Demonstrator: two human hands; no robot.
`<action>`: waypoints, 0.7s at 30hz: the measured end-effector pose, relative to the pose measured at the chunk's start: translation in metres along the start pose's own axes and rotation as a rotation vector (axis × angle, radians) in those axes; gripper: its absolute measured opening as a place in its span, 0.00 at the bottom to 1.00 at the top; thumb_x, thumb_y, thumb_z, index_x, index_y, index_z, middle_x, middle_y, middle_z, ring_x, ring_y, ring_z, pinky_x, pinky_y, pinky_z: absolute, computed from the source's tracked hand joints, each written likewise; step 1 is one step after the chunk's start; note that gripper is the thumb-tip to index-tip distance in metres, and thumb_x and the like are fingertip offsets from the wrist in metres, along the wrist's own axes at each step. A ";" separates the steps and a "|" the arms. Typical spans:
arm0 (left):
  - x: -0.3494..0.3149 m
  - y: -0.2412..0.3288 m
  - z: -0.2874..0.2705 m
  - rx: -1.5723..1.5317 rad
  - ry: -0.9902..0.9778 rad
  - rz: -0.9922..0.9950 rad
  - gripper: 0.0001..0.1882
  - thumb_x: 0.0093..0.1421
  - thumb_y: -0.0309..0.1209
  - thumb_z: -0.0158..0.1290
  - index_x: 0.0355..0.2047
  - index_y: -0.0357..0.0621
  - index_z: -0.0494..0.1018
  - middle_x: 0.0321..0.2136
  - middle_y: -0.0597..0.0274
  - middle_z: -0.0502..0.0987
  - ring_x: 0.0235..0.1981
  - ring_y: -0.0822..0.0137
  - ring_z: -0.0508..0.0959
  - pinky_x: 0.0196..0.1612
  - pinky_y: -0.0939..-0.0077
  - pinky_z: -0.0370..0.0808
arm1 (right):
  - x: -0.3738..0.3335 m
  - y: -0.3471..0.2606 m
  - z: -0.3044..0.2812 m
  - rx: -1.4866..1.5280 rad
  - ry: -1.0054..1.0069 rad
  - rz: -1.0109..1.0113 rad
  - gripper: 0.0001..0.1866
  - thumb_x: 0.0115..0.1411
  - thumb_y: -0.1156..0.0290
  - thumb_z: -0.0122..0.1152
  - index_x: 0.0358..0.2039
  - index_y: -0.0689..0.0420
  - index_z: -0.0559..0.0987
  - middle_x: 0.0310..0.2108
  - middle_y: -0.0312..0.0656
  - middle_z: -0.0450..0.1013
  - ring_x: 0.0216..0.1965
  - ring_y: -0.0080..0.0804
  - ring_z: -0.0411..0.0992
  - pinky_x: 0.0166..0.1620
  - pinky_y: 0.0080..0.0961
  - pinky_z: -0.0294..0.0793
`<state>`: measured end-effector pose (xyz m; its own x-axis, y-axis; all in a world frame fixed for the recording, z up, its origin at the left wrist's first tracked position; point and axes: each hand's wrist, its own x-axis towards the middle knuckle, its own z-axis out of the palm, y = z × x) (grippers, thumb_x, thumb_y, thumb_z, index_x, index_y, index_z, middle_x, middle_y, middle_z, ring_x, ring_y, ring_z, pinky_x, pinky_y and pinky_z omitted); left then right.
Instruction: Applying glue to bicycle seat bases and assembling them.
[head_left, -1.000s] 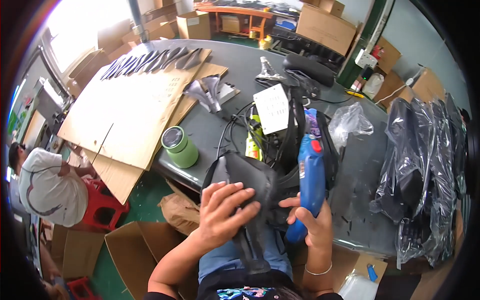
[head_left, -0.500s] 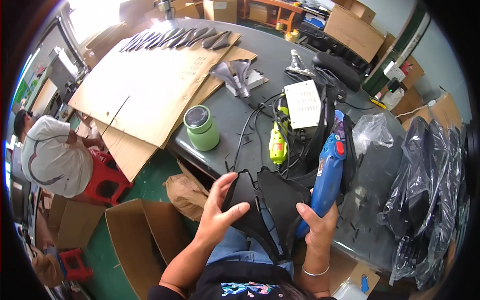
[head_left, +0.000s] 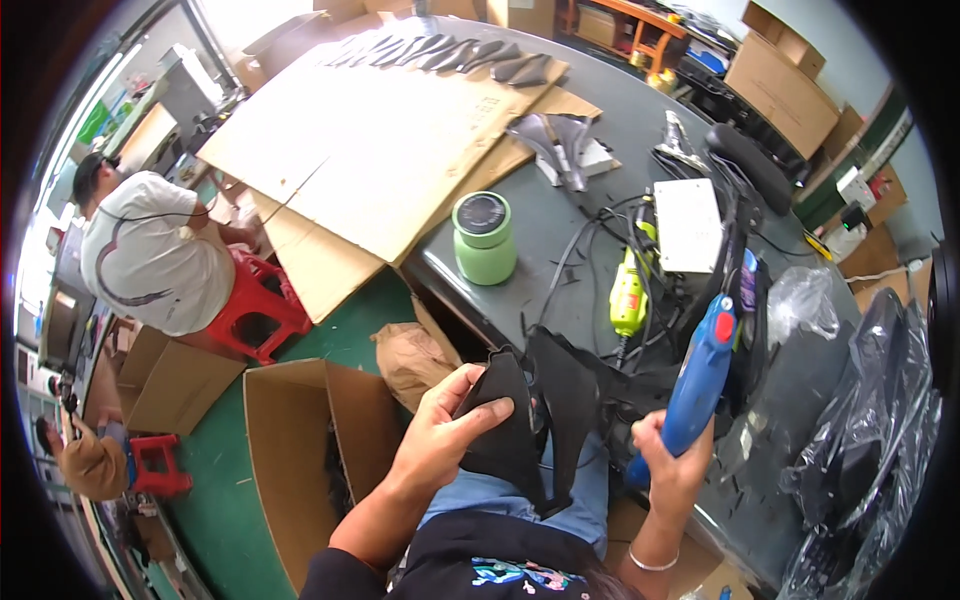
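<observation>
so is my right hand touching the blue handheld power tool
Touching. The head view shows the right hand closed around the lower part of the blue handheld power tool, skin against its casing.

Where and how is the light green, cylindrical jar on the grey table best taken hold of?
Probably around the jar's rounded body, below its dark round lid, coming from the near side: it stands upright near the grey table's edge, with flat brown cardboard to its left and a yellow-green handheld tool to its right.

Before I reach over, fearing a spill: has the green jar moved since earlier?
No: the green jar stands in the same spot beside the cardboard sheet.
</observation>
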<state>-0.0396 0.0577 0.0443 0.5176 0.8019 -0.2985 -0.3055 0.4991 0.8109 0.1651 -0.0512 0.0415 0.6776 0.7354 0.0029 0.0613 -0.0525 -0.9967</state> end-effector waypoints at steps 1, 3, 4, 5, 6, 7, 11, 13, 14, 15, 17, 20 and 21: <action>-0.002 -0.002 0.002 -0.020 0.072 0.080 0.14 0.55 0.23 0.51 0.42 0.35 0.68 0.33 0.54 0.76 0.34 0.65 0.77 0.41 0.72 0.74 | -0.007 -0.006 0.005 -0.092 -0.076 0.004 0.21 0.45 0.77 0.67 0.39 0.61 0.68 0.24 0.36 0.70 0.24 0.22 0.69 0.30 0.18 0.70; -0.005 0.002 0.008 -0.050 0.142 0.162 0.13 0.57 0.24 0.50 0.43 0.34 0.67 0.35 0.52 0.76 0.36 0.64 0.77 0.42 0.71 0.74 | -0.024 -0.014 0.020 -0.303 -0.226 -0.029 0.21 0.45 0.69 0.71 0.30 0.61 0.66 0.19 0.43 0.73 0.21 0.31 0.74 0.27 0.25 0.73; -0.004 0.001 0.008 -0.034 0.180 0.197 0.13 0.57 0.24 0.49 0.43 0.34 0.67 0.35 0.52 0.76 0.36 0.64 0.77 0.42 0.71 0.74 | -0.032 -0.002 0.023 -0.392 -0.311 -0.020 0.24 0.43 0.65 0.72 0.33 0.62 0.67 0.17 0.47 0.72 0.20 0.40 0.75 0.25 0.30 0.73; -0.004 0.000 0.008 -0.033 0.209 0.230 0.13 0.58 0.24 0.48 0.43 0.33 0.67 0.35 0.53 0.75 0.36 0.66 0.77 0.42 0.73 0.74 | -0.040 0.009 0.029 -0.463 -0.366 -0.137 0.26 0.41 0.66 0.73 0.35 0.63 0.67 0.17 0.47 0.72 0.19 0.39 0.74 0.25 0.30 0.73; -0.005 -0.001 0.008 -0.022 0.222 0.237 0.13 0.58 0.24 0.48 0.43 0.33 0.67 0.35 0.53 0.75 0.36 0.66 0.77 0.42 0.73 0.74 | -0.047 0.014 0.033 -0.535 -0.421 -0.255 0.29 0.39 0.67 0.75 0.36 0.63 0.67 0.18 0.47 0.72 0.19 0.38 0.74 0.25 0.29 0.73; -0.004 -0.002 0.007 0.040 0.276 0.317 0.13 0.58 0.24 0.48 0.43 0.33 0.67 0.35 0.54 0.75 0.35 0.67 0.76 0.41 0.75 0.74 | -0.052 0.016 0.037 -0.521 -0.430 -0.256 0.29 0.39 0.67 0.75 0.36 0.63 0.67 0.18 0.47 0.72 0.19 0.38 0.74 0.25 0.29 0.73; -0.011 -0.004 0.003 0.152 0.417 0.456 0.11 0.58 0.24 0.48 0.42 0.34 0.68 0.33 0.62 0.75 0.34 0.75 0.73 0.40 0.82 0.71 | -0.061 0.017 0.044 -0.585 -0.523 -0.425 0.30 0.37 0.67 0.75 0.36 0.66 0.67 0.17 0.49 0.70 0.18 0.43 0.73 0.24 0.32 0.72; -0.012 -0.004 0.004 0.167 0.466 0.497 0.09 0.59 0.24 0.49 0.41 0.36 0.69 0.32 0.66 0.75 0.34 0.79 0.71 0.40 0.84 0.68 | -0.061 0.016 0.043 -0.577 -0.536 -0.426 0.30 0.36 0.67 0.75 0.36 0.66 0.67 0.17 0.49 0.70 0.18 0.44 0.73 0.23 0.32 0.71; -0.012 -0.004 0.005 0.197 0.478 0.508 0.10 0.59 0.24 0.50 0.41 0.36 0.69 0.32 0.66 0.74 0.33 0.79 0.71 0.39 0.85 0.68 | -0.061 0.015 0.043 -0.588 -0.547 -0.432 0.30 0.36 0.67 0.75 0.36 0.66 0.67 0.17 0.49 0.70 0.18 0.44 0.72 0.23 0.32 0.71; -0.013 -0.005 0.005 0.226 0.489 0.518 0.10 0.58 0.24 0.50 0.41 0.36 0.69 0.31 0.66 0.74 0.33 0.79 0.71 0.39 0.85 0.68 | -0.061 0.015 0.043 -0.600 -0.556 -0.437 0.30 0.36 0.67 0.75 0.36 0.66 0.67 0.17 0.49 0.70 0.18 0.43 0.72 0.23 0.32 0.71; -0.014 -0.005 0.006 0.279 0.490 0.545 0.10 0.58 0.23 0.51 0.41 0.36 0.69 0.31 0.66 0.74 0.32 0.80 0.71 0.37 0.85 0.68 | -0.061 0.014 0.043 -0.595 -0.564 -0.442 0.30 0.36 0.67 0.75 0.35 0.66 0.67 0.17 0.49 0.70 0.18 0.43 0.72 0.23 0.32 0.71; -0.015 -0.007 0.002 0.377 0.478 0.587 0.11 0.57 0.22 0.51 0.41 0.35 0.69 0.30 0.66 0.74 0.30 0.80 0.71 0.35 0.86 0.69 | -0.061 0.014 0.045 -0.579 -0.572 -0.440 0.30 0.36 0.66 0.75 0.35 0.66 0.67 0.17 0.48 0.70 0.17 0.43 0.72 0.23 0.32 0.71; -0.016 -0.008 0.001 0.420 0.465 0.602 0.11 0.57 0.21 0.52 0.41 0.34 0.69 0.29 0.66 0.74 0.29 0.80 0.71 0.33 0.86 0.69 | -0.061 0.014 0.045 -0.569 -0.570 -0.434 0.30 0.36 0.66 0.75 0.35 0.66 0.68 0.17 0.48 0.70 0.17 0.43 0.72 0.23 0.32 0.71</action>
<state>-0.0443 0.0409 0.0429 -0.0442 0.9891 0.1403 -0.0544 -0.1426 0.9883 0.0914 -0.0667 0.0239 0.0556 0.9827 0.1769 0.6807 0.0923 -0.7268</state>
